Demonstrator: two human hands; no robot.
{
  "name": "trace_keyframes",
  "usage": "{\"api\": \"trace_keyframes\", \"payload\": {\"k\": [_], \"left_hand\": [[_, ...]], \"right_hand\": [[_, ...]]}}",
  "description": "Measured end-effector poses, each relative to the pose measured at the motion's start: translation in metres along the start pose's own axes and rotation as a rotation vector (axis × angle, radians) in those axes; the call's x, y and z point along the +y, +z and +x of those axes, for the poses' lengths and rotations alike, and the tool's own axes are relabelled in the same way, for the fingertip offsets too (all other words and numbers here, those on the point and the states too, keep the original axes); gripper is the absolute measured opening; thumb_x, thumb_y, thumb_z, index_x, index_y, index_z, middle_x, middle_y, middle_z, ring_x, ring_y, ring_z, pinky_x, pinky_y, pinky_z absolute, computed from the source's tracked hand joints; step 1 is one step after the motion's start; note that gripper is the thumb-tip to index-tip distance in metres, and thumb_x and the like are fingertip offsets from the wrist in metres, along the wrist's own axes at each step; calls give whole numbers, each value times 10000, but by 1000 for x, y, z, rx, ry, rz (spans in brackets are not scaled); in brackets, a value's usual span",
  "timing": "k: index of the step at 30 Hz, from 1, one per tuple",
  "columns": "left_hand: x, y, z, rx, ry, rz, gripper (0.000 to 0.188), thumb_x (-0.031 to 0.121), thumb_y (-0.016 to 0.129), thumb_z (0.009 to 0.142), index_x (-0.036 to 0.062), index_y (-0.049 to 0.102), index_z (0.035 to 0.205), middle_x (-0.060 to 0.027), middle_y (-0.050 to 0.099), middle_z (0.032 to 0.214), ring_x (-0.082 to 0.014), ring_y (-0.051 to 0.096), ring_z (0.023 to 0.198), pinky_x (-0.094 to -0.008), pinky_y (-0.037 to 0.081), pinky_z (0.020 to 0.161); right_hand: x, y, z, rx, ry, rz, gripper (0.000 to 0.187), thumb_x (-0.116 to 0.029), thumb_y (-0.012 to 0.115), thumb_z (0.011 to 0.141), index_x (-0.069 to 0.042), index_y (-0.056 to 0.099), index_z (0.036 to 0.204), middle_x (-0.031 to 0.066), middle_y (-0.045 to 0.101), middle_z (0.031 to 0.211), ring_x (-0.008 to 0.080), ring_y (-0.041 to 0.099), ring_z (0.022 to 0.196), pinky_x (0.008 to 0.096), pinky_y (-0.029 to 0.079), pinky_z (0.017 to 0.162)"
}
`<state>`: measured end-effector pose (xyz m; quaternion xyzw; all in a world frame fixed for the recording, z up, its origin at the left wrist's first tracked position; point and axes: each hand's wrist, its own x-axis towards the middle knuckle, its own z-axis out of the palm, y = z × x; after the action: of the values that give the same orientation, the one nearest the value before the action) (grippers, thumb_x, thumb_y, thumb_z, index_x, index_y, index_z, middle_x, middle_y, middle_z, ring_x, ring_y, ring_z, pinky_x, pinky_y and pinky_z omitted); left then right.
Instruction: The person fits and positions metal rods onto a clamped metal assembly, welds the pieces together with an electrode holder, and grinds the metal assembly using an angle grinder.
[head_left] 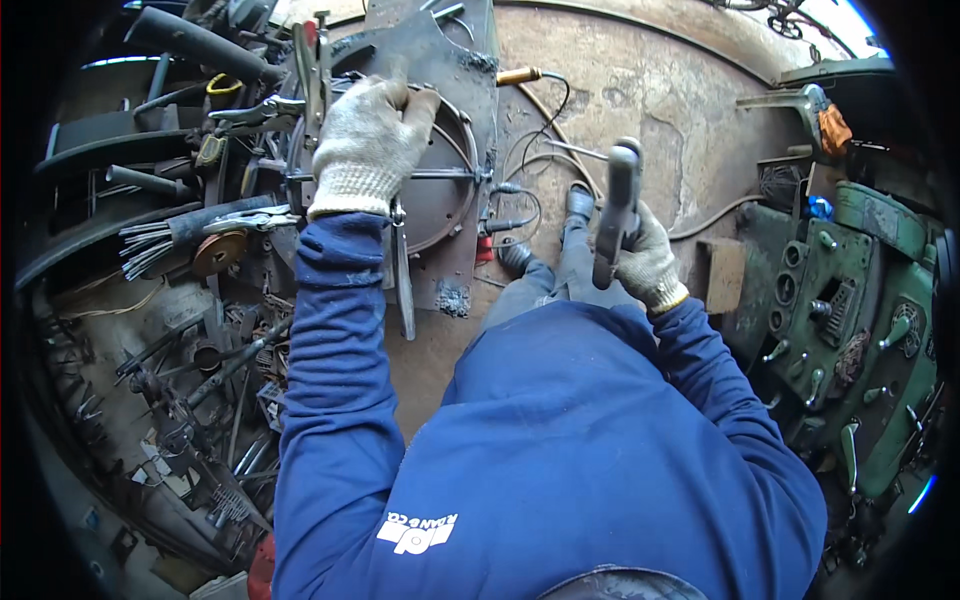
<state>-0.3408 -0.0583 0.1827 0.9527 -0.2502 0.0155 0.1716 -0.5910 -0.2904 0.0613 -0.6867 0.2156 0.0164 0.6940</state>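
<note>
The gloved left hand presses flat on a round metal ring clamped to the bench, while the right hand grips a hammer, rods lying left.

Soft daylight is coming in from top right, blowing out that corner. Shadows are staying faint. Fisheye is bending edges hard, and a black vignette is eating the rim. Centre is reading sharp; periphery is softening and dim on the left.
</note>
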Motion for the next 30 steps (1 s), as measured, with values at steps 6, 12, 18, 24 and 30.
{"api": "trace_keyframes", "payload": {"k": [6, 12, 18, 24, 30], "left_hand": [[-5, 41, 4, 21, 28, 7, 361, 339, 719, 922, -7, 703, 819, -158, 656, 784, -294, 650, 733, -401, 502, 714], [-18, 64, 6, -19, 5, 35, 368, 363, 721, 927, -3, 726, 880, -150, 660, 790, -283, 659, 750, -393, 506, 725], [-37, 81, 3, -9, 65, 61, 383, 400, 710, 934, 19, 751, 920, -145, 686, 799, -260, 669, 742, -380, 514, 732], [-40, 81, -7, -69, -80, 36, 436, 474, 701, 930, 46, 776, 951, -107, 715, 766, -208, 678, 697, -355, 524, 693], [-55, 86, -11, -24, -30, 15, 473, 505, 686, 933, 39, 765, 919, -105, 699, 738, -211, 672, 672, -356, 523, 673]], "right_hand": [[63, 14, 22, -78, -22, -115, 390, -132, 859, 696, -43, 650, 1012, 60, 664, 815, 101, 595, 755, 301, 518, 721], [89, 37, 46, -64, -65, -219, 405, -109, 839, 689, -55, 660, 1049, 99, 712, 877, 179, 701, 810, 334, 554, 759], [119, 64, 47, -25, -18, -89, 428, -84, 826, 734, -41, 638, 1117, 74, 717, 936, 131, 681, 833, 301, 556, 779], [132, 86, 42, -69, 83, -47, 530, -47, 894, 734, -62, 620, 1188, 17, 701, 1029, 83, 649, 926, 289, 543, 833], [130, 108, 38, 19, 1, 78, 360, -90, 799, 811, -39, 639, 1130, 48, 704, 959, 78, 635, 848, 271, 541, 762]]}}
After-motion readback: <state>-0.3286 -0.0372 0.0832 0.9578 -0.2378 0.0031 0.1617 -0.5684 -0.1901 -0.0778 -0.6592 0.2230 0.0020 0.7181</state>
